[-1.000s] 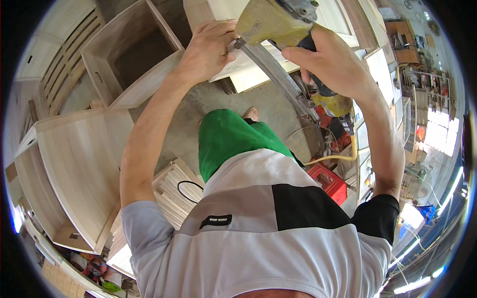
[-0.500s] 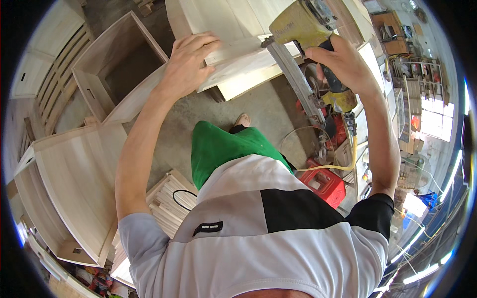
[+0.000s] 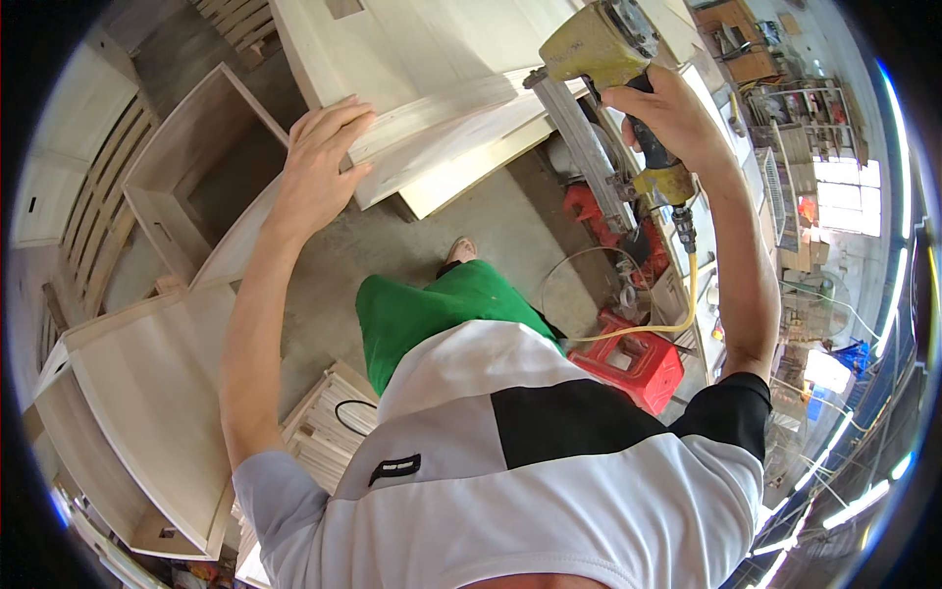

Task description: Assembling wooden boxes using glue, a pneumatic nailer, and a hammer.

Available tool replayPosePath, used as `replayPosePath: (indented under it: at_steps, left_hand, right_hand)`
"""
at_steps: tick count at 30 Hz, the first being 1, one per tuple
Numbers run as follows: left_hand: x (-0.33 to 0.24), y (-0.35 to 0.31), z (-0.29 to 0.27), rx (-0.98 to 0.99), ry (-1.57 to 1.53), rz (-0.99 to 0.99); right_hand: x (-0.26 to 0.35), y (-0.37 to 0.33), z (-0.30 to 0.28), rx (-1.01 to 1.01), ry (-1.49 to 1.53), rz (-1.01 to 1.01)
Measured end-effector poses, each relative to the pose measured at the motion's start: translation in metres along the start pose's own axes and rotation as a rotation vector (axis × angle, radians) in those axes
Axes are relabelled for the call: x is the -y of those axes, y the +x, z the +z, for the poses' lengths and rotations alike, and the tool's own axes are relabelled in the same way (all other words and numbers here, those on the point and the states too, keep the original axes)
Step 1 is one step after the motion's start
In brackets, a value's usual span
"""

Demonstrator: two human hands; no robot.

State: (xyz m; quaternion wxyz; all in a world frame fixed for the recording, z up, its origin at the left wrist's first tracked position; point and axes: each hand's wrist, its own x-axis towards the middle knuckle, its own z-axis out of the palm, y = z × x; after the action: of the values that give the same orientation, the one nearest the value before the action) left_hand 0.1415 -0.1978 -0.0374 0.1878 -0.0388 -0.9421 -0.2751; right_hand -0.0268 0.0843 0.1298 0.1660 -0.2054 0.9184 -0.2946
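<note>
A pale wooden box (image 3: 422, 49) lies in front of me, with a narrow wood strip (image 3: 442, 110) along its near edge. At its near left corner, my left hand (image 3: 319, 162) is closed, fingers over the top and thumb against the front. My right hand (image 3: 677, 118) is wrapped round the black grip of a yellow air nail gun (image 3: 599, 49). The gun's nose is close to the strip's right part; whether it touches, I cannot tell. Its long grey magazine (image 3: 584, 147) slants down toward me, and a yellow air hose (image 3: 692, 294) hangs from the handle.
Open wooden drawer boxes (image 3: 211, 167) and another cabinet-like box (image 3: 147, 422) stand at my left. Below them lies a stack of wood strips (image 3: 324, 422). A red plastic jerrycan (image 3: 638, 373) sits on the floor at right. Cluttered shelves (image 3: 805, 113) line the far right.
My left hand and the wooden box have shifted left and nearer. The nail gun now hangs slightly farther right along the strip. The whole view has moved a little too.
</note>
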Motion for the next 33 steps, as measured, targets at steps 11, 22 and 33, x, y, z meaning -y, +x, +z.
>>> replayPosePath:
  at_steps: [11,22,33]
  left_hand:
    - [-0.008,0.003,-0.004,0.024,0.020,-0.048]
    - [-0.007,0.006,-0.001,0.002,0.024,-0.030]
    - [-0.007,0.006,-0.001,0.040,0.043,-0.013]
  right_hand:
    - [-0.030,0.015,-0.016,0.012,0.066,-0.016]
    - [-0.032,0.019,-0.016,0.075,0.034,-0.016]
    - [-0.029,0.013,-0.014,0.062,-0.038,-0.093]
